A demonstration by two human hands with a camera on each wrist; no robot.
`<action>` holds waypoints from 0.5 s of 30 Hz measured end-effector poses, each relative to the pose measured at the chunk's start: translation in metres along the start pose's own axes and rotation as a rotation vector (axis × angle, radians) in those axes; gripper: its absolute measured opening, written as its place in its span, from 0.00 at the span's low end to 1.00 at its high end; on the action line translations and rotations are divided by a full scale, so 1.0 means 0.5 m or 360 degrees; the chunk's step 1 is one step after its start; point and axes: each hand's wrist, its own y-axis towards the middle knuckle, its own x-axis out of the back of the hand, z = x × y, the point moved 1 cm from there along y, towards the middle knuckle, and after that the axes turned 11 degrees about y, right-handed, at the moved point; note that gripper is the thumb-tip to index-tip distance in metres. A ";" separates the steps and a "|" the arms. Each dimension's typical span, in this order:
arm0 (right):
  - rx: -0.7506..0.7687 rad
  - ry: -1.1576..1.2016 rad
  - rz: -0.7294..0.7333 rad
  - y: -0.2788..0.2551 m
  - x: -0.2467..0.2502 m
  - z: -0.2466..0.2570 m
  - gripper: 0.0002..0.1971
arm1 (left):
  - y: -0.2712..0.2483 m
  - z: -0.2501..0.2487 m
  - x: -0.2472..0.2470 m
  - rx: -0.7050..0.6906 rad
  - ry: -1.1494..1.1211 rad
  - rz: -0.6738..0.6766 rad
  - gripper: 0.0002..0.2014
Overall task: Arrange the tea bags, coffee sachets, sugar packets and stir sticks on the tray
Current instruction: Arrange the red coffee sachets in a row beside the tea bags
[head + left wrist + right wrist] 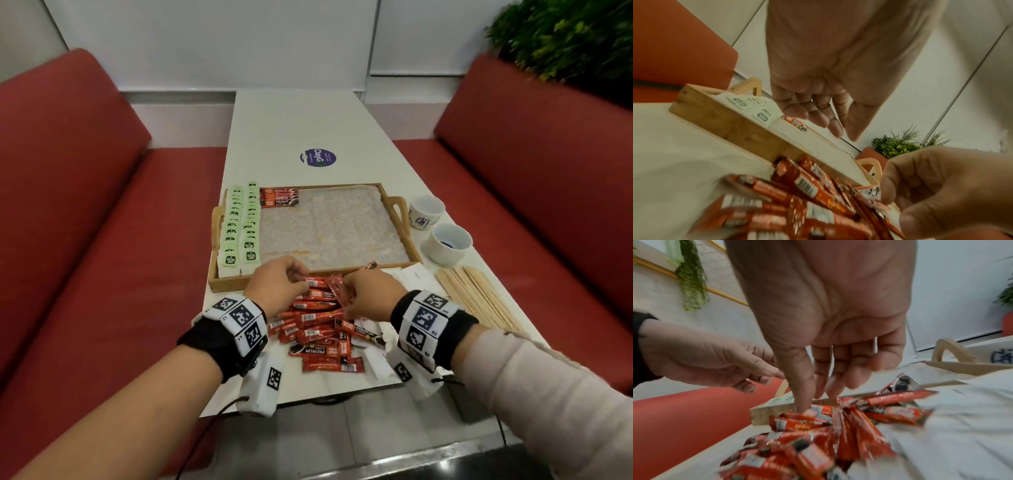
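A heap of red coffee sachets (318,325) lies on the table in front of the wooden tray (399,205). On the tray, green tea bags (241,226) form two columns at the left, and a few coffee sachets (279,197) lie at the back. My left hand (298,277) hovers over the heap's far edge, its fingers (836,129) loosely curled and holding nothing. My right hand (346,291) reaches into the heap, where thumb and fingertips (803,402) pinch a sachet (816,413). Wooden stir sticks (476,298) lie to the right. White packets (412,274) show beyond my right hand.
Two white cups (426,210) (450,243) stand right of the tray. Red benches (85,222) flank the narrow white table (301,126). A plant (565,37) sits at the back right. Most of the tray's liner (329,226) is bare.
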 end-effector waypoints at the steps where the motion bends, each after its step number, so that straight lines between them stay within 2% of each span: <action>1: -0.0027 -0.0038 0.0001 -0.010 -0.008 -0.005 0.06 | -0.010 0.001 -0.006 -0.0003 0.0004 0.0025 0.08; 4: -0.0101 -0.0096 -0.0104 -0.033 -0.032 -0.020 0.11 | -0.035 0.011 -0.026 -0.0007 0.0019 0.0058 0.09; 7: -0.0181 0.0006 -0.0230 -0.046 -0.054 -0.029 0.25 | -0.053 0.021 -0.043 -0.0044 0.0156 0.0116 0.11; 11: -0.0272 -0.0017 -0.0183 -0.049 -0.066 -0.030 0.42 | -0.067 0.023 -0.059 -0.0039 0.0218 0.0156 0.17; 15: -0.0311 -0.0023 -0.0199 -0.049 -0.079 -0.027 0.45 | -0.077 0.024 -0.073 -0.0033 0.0285 0.0209 0.21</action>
